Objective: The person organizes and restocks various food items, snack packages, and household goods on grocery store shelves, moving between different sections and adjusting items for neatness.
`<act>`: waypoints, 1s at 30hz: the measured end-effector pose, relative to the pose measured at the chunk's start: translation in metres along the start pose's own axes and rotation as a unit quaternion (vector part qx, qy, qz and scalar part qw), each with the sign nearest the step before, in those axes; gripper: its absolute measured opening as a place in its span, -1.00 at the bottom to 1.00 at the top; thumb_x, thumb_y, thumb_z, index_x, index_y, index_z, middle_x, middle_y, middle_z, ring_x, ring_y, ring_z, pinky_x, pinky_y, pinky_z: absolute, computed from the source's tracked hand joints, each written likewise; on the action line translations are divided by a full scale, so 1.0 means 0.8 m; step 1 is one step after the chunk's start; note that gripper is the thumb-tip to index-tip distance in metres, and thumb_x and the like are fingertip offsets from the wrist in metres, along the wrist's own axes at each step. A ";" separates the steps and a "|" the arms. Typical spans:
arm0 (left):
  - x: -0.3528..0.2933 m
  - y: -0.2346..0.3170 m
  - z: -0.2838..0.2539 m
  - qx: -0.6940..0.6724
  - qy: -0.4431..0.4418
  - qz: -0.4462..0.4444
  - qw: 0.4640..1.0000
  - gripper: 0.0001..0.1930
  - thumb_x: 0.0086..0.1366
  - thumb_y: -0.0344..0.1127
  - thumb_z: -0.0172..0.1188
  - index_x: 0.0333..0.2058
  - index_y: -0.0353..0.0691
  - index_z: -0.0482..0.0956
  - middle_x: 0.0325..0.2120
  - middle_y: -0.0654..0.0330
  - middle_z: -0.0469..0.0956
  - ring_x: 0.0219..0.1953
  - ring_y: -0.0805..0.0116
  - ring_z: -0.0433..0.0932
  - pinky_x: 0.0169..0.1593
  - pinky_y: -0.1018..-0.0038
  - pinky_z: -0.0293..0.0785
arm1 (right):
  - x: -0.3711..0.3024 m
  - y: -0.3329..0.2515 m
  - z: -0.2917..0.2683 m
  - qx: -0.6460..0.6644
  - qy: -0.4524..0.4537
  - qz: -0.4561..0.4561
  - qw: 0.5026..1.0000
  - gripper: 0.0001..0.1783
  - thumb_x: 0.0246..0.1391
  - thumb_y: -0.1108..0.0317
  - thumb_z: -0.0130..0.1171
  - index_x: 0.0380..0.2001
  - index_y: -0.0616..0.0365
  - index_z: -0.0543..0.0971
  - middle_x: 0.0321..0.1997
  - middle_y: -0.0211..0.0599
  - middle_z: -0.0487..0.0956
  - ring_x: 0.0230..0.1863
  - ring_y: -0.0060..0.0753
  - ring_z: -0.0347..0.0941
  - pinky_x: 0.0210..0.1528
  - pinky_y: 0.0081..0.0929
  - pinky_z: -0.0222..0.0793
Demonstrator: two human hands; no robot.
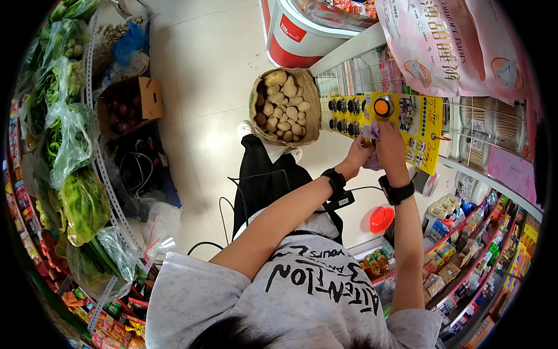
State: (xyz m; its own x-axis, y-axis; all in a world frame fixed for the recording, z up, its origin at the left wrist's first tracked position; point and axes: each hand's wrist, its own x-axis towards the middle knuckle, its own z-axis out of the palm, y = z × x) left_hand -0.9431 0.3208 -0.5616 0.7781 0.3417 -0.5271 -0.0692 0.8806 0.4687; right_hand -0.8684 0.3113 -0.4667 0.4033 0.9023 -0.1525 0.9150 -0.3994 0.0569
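Both my hands are at a yellow display card [427, 136] hanging on a white wire rack at the right. My right hand [391, 144] is closed on a crumpled light purple cloth [372, 161], part of which sticks out above the fingers. Beside it, my left hand [357, 156] is closed at the card's lower edge; what its fingers hold is hidden. Just above the right hand, a round orange-topped piece with a dark rim [383, 107] sits on the card. Rows of small round black pieces [346, 106] are mounted to the left.
A sack of potatoes [285, 110] stands on the floor ahead. Pink packages [447, 46] hang above the wire rack [343, 78]. Leafy vegetables [84, 198] fill the left shelf, with an open cardboard box [152, 99] beside it. A black cable [224, 212] loops near my legs.
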 end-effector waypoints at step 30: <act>-0.009 0.041 -0.007 0.059 -0.079 -0.055 0.994 -0.61 0.04 -0.40 0.17 -0.15 -0.30 0.28 -0.33 0.26 0.44 -0.22 0.48 0.36 -0.10 0.55 0.23 | -0.020 0.007 -0.037 0.167 0.019 0.120 0.979 -0.61 -0.30 0.61 -0.15 -0.28 0.15 0.41 -0.34 -0.07 0.46 -0.24 0.06 0.33 -0.24 -0.18 0.26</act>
State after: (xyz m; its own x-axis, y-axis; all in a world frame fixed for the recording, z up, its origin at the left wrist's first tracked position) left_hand -0.9543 0.3487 -0.5465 0.8654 0.1817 -0.4670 0.0880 0.8624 0.4986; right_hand -0.8696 0.2996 -0.4347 0.6116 0.7791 -0.1377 0.7426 -0.6254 -0.2396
